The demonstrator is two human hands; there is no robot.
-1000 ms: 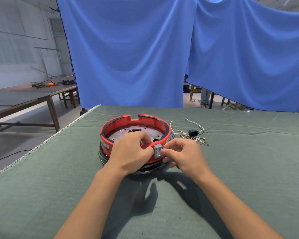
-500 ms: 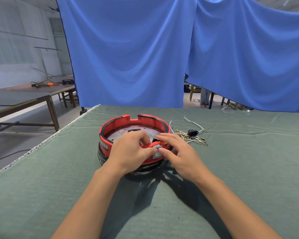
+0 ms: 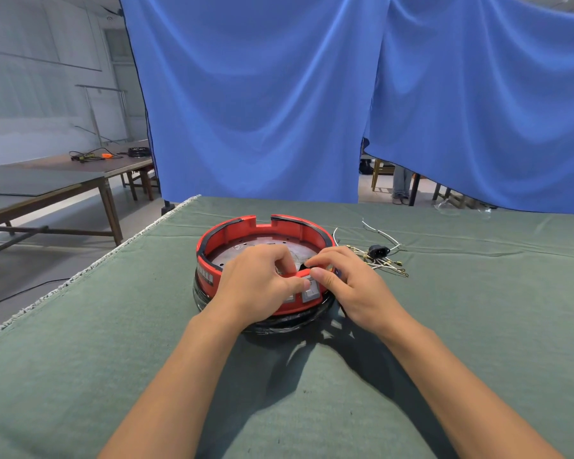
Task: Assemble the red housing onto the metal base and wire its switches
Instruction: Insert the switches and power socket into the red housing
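The red ring-shaped housing point(image 3: 232, 228) sits on the round metal base point(image 3: 246, 251), which has a black band around its bottom. Two grey switches point(image 3: 309, 293) sit side by side in the housing's near wall. My left hand point(image 3: 256, 283) grips that near wall, fingers curled over the rim and thumb against the switches. My right hand point(image 3: 348, 286) pinches the rim beside them, thumb on the outer face by the right switch and fingers curled inside. A bundle of white wires point(image 3: 383, 261) with gold terminals and a black socket point(image 3: 378, 250) lies to the right.
The green felt table point(image 3: 113, 359) has its left edge close to the housing. Blue curtains point(image 3: 279, 94) hang behind the table. Wooden tables point(image 3: 63, 180) stand to the far left, and a person's legs point(image 3: 401, 183) show through the curtain gap.
My right hand carried a grey switch to the housing's near wall. The switch now sits in the wall, and my right fingers have curled over the rim. My left hand stayed put.
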